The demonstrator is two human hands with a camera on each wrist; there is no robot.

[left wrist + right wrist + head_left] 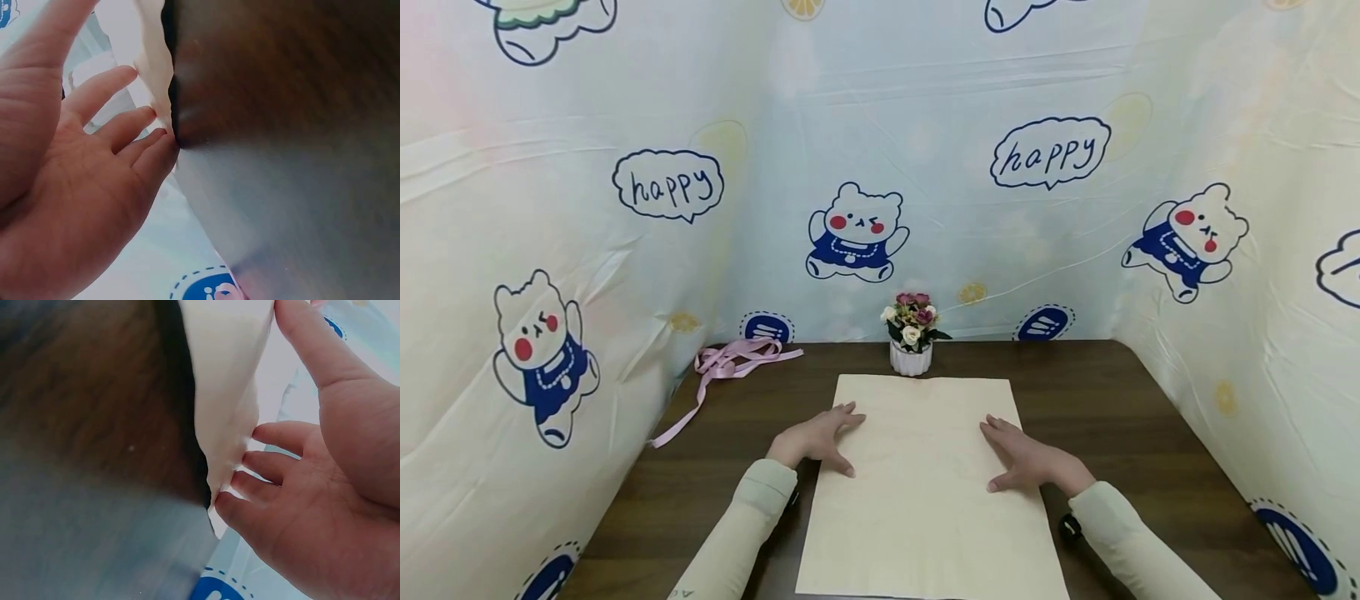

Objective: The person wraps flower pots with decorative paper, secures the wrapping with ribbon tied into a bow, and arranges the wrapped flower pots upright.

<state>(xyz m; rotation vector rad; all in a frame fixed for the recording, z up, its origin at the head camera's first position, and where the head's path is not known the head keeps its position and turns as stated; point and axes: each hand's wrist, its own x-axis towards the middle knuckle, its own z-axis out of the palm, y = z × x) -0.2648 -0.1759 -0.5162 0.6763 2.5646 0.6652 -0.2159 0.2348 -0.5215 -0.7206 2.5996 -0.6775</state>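
Note:
A large cream sheet of paper [928, 500] lies on the brown table, its long sides running away from the person. My left hand [818, 439] rests on its left edge, fingers stretched forward and thumb spread inward. Across from it, my right hand [1030, 458] lies on the right edge in much the same pose. In the left wrist view, the fingertips [147, 112] touch the wavy paper edge [156, 56]. The right wrist view has the fingertips [249, 459] against the opposite edge, with the paper [228, 369] slightly raised from the tabletop.
Beyond the sheet's far edge stands a white pot of artificial flowers [912, 333]. A loose pink ribbon [737, 362] lies at the back left of the table [1120, 400]. A printed curtain [940, 108] with bears encloses the back and both sides.

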